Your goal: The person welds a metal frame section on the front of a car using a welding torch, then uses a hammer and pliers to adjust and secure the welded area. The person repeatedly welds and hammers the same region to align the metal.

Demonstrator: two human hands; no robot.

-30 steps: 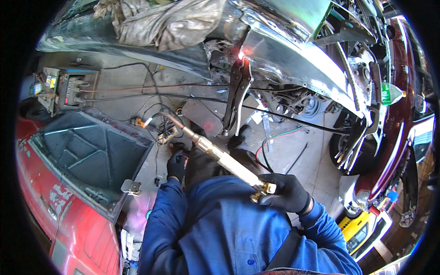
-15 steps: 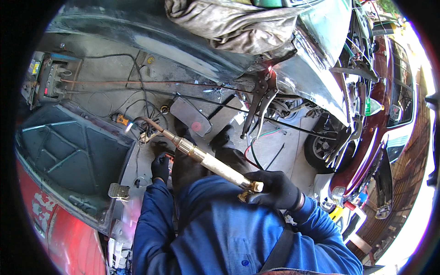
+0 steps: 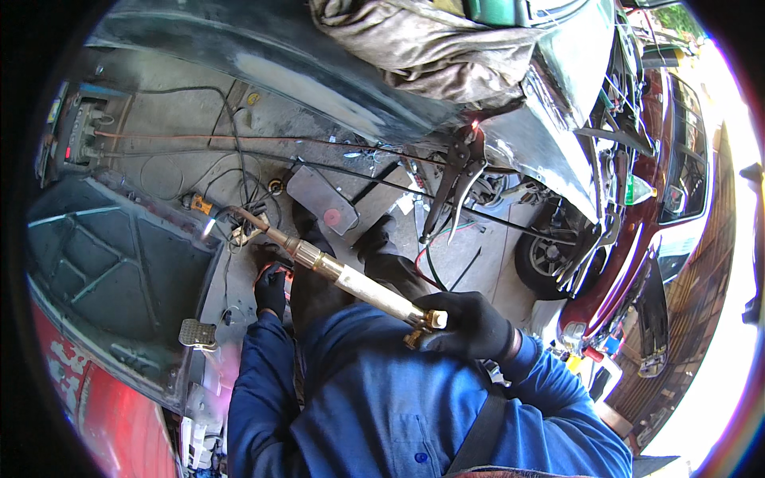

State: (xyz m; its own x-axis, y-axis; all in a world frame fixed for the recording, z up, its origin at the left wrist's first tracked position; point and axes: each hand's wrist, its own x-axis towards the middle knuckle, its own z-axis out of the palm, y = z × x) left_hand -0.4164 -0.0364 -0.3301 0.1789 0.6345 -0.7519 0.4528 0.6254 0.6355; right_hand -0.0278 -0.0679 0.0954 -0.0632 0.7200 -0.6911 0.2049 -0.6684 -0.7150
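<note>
1. Right hand (image 3: 468, 323); fingers closed round the torch's valve end; a slack grip could let the tip swing.
2. Torch (image 3: 370, 288); slanting above the floor (image 3: 497, 259), tip toward cables (image 3: 237, 147); if lit, which I cannot tell, could scorch them.
3. Left hand (image 3: 272, 290); fingers curled; contents unclear.
4. Clamp (image 3: 456, 171); at fender's (image 3: 530, 151) lower edge, by red glow (image 3: 476, 125); hot metal could burn.
5. Cloth (image 3: 426, 56); lower edge near glow; could singe.

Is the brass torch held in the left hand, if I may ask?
No, the gloved right hand grips the brass torch by its knobbed end.
</note>
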